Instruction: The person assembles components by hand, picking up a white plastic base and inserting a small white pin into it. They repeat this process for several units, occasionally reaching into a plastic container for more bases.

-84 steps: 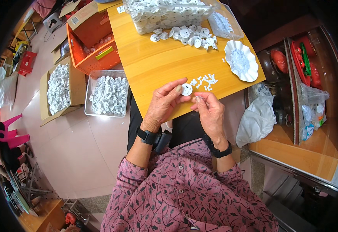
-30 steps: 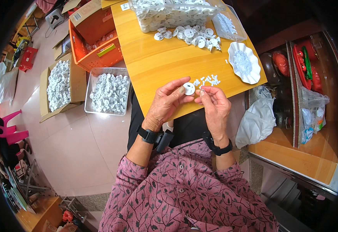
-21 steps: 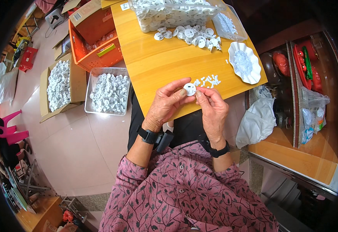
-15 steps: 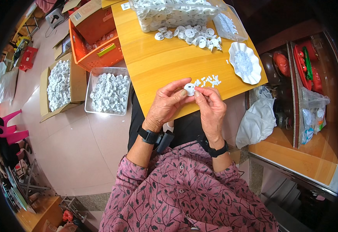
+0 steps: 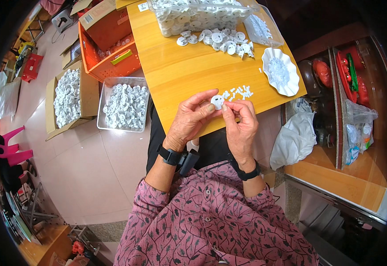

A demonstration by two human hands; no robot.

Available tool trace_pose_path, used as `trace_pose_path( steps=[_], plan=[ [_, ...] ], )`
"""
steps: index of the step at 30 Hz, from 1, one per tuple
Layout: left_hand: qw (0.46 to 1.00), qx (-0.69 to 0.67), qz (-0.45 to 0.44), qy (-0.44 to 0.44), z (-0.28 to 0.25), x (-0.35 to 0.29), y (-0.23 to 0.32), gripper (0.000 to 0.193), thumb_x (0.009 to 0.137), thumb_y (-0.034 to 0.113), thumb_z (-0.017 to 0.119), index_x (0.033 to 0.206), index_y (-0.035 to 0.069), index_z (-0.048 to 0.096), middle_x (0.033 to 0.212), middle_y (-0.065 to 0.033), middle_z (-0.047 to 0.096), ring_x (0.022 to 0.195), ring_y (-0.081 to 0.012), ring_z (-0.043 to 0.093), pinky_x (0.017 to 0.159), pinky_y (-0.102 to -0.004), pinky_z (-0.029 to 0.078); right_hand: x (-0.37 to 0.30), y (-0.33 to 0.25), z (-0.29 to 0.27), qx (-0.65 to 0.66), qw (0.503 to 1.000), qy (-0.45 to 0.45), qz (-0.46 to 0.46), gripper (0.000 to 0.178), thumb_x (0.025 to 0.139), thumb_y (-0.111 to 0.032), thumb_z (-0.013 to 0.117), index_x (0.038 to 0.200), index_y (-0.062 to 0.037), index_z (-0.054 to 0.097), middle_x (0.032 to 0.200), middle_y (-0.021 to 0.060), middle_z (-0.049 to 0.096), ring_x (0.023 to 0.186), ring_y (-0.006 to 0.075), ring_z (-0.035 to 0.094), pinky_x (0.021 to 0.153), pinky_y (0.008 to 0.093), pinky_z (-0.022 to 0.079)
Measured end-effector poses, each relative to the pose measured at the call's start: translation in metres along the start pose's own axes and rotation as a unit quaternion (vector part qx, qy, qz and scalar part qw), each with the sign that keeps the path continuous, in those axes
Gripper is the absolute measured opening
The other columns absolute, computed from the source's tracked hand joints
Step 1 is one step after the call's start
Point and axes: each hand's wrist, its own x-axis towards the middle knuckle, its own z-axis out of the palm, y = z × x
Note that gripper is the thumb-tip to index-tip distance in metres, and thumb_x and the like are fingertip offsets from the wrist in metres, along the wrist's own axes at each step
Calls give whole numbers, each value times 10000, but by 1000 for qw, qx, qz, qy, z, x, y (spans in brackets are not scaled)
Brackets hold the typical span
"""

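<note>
A round white plastic disc [image 5: 217, 102] with small dark slots is pinched between the thumb and fingers of my left hand [image 5: 194, 114], just over the table's near edge. My right hand [image 5: 241, 119] has its thumb and index finger pressed together at the disc's right side; whatever they may hold is too small to make out. Beyond my fingertips lies a scatter of tiny white pieces [image 5: 242, 92] on the yellow wooden table [image 5: 175, 66]. Farther back is a loose heap of similar white discs [image 5: 222, 42].
A clear bin [image 5: 167, 27] full of white parts stands at the table's far side, beside a smaller clear tray [image 5: 273, 42]. A scalloped white dish [image 5: 291, 82] holds small translucent pieces. On the floor at left are a filled tub [image 5: 102, 122], a cardboard box [image 5: 89, 95] and an orange crate [image 5: 113, 68].
The disc has tilted slightly in my left fingers. My right thumb and fingers have shifted a little, still against its edge.
</note>
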Motion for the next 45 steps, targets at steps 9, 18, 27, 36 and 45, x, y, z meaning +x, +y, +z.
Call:
trace_pose_path(
  steps=[9, 18, 27, 36, 45],
  plan=[
    [999, 31, 15, 10, -2, 0, -3, 393, 874, -46, 646, 1259, -17, 569, 1148, -111, 636, 1082, -186, 607, 990, -345, 496, -1, -1, 0, -7, 1000, -4, -6, 78, 847, 6, 686, 917, 11, 651, 911, 87, 576, 742, 150, 601, 647, 263, 509],
    [998, 58, 38, 3, -2, 1, -4, 367, 852, -58, 670, 1208, -22, 585, 1095, -92, 639, 1033, -162, 610, 956, -317, 501, -4, -2, 5, -20, 999, 7, -24, 87, 849, 16, 675, 926, 5, 637, 912, 93, 578, 742, 163, 605, 645, 269, 512],
    [992, 112, 51, 8, 0, 2, -4, 357, 838, -48, 695, 1182, -8, 609, 1064, -48, 619, 1003, -134, 607, 921, -277, 501, 0, 0, 0, -37, 999, -17, -33, 101, 828, 28, 683, 904, 8, 620, 892, 102, 577, 726, 188, 615, 624, 279, 517],
    [982, 175, 64, 21, -9, 4, -9, 332, 822, -27, 723, 1143, -9, 639, 1056, -31, 591, 989, -123, 609, 904, -266, 507, 1, 0, -1, -48, 997, -33, -43, 88, 845, 23, 675, 922, 13, 633, 875, 98, 589, 721, 179, 619, 639, 276, 518],
    [986, 156, 42, 33, -6, 2, -7, 358, 848, -38, 688, 1192, 4, 597, 1096, -80, 646, 1026, -158, 615, 941, -311, 509, 0, 15, -5, 74, 994, -53, 53, 67, 877, -17, 660, 921, 22, 628, 878, 91, 612, 734, 145, 615, 649, 261, 502]
  ],
)
